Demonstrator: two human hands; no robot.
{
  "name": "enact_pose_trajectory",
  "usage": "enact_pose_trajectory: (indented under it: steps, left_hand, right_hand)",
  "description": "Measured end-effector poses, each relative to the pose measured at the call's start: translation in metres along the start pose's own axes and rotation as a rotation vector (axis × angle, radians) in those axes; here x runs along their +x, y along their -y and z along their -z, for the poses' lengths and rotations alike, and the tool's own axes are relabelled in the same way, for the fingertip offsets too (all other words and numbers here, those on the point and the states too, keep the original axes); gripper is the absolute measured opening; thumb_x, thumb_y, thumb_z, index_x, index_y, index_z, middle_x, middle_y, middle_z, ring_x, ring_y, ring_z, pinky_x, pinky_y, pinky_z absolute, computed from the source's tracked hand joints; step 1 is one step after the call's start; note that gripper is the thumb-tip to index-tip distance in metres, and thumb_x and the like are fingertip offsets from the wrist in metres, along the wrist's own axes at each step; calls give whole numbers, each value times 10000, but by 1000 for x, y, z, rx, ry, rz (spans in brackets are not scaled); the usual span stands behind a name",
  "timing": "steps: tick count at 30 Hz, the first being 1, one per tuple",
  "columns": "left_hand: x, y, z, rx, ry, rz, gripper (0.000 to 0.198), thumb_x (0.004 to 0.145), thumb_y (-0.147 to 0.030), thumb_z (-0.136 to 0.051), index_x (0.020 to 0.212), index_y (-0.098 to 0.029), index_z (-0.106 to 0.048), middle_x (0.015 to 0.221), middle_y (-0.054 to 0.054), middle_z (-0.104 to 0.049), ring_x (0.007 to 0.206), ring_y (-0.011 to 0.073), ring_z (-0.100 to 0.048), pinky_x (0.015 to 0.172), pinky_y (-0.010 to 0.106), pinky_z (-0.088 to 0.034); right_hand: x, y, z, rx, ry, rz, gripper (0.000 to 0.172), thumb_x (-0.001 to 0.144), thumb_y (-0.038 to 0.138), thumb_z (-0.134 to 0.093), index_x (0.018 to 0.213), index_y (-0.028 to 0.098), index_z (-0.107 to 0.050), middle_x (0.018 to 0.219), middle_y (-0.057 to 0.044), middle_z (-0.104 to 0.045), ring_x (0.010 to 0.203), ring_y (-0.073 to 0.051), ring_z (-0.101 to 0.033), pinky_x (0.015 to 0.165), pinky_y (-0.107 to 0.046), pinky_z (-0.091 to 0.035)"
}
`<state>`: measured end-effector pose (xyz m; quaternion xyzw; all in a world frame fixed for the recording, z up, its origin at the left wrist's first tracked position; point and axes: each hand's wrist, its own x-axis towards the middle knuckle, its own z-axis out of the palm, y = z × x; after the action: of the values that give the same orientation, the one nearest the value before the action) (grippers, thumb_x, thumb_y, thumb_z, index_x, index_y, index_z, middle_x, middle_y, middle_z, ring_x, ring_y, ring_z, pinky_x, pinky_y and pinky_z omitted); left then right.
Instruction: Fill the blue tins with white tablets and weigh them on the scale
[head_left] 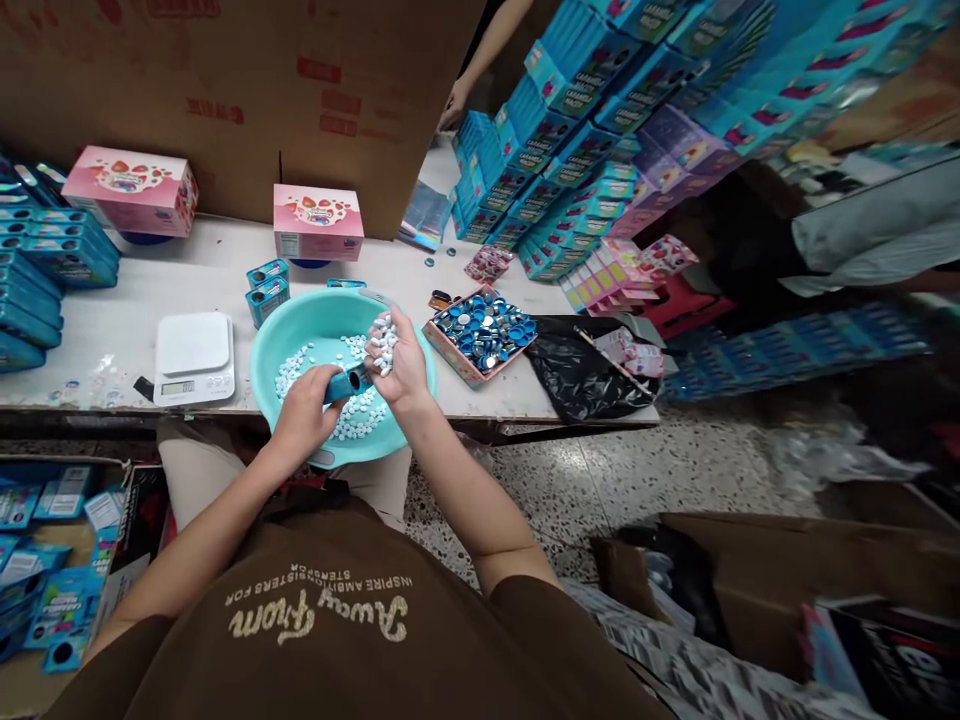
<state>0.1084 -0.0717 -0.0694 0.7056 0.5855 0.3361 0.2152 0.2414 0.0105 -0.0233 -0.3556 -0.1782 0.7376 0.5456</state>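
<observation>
My left hand (306, 408) is closed round a small blue tin (348, 383), held on its side over a teal basin (300, 318). My right hand (399, 362) is cupped round a heap of small white tablets (382, 342) right at the tin's mouth. More white tablets (352, 420) lie scattered on the basin's bottom. The basin sits at the front edge of a white table (112, 340).
A white digital scale (193, 356) stands left of the basin, two blue tins (267, 288) behind it. A tray of blue lids (481, 333) and a black bag (581, 372) lie right. Pink boxes (318, 222) and stacked blue boxes (555, 130) surround. Another person's hand (453, 104) reaches in at the back.
</observation>
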Motion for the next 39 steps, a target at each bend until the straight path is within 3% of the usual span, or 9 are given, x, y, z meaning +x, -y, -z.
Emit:
enact_pose_trajectory:
  steps: [5,10,22,30,39]
  left_hand:
    - [1,0,-2,-15,6,38,355,851,-234,-603,1196,-182,-535,1184,115,-648,1096,256,-615,942,369,-489]
    - [2,0,-3,-41,9,88,348,843,-243,-604,1179,-201,-526,1131,95,-650,1042,254,-612,881,361,-485]
    - [7,-2,1,-139,37,210,282,814,-292,-622,1067,-204,-534,993,51,-642,895,230,-591,791,334,-447]
    - [9,-3,3,-146,22,210,308,800,-297,-633,1082,-218,-536,1021,54,-658,933,245,-606,797,347,-457]
    - [8,-2,3,-99,-8,193,308,814,-277,-626,1098,-201,-534,1057,79,-656,953,253,-606,837,366,-471]
  right_hand:
    - [0,-15,-7,-156,-63,174,361,789,557,-660,785,229,-509,577,91,-457,429,-49,-374,398,-191,-284]
    - [-3,-18,-17,-194,-81,225,356,775,545,-676,771,228,-514,591,86,-449,455,-52,-384,430,-200,-308]
    - [-5,-19,-29,-273,-81,192,328,746,518,-661,734,225,-513,584,68,-493,506,-84,-443,475,-227,-358]
    - [-6,-16,-35,-235,-40,178,349,744,478,-672,661,230,-442,568,70,-497,487,-78,-475,486,-228,-392]
    - [-6,-17,-39,-261,-19,178,364,735,515,-683,673,231,-463,598,66,-520,517,-80,-506,518,-228,-427]
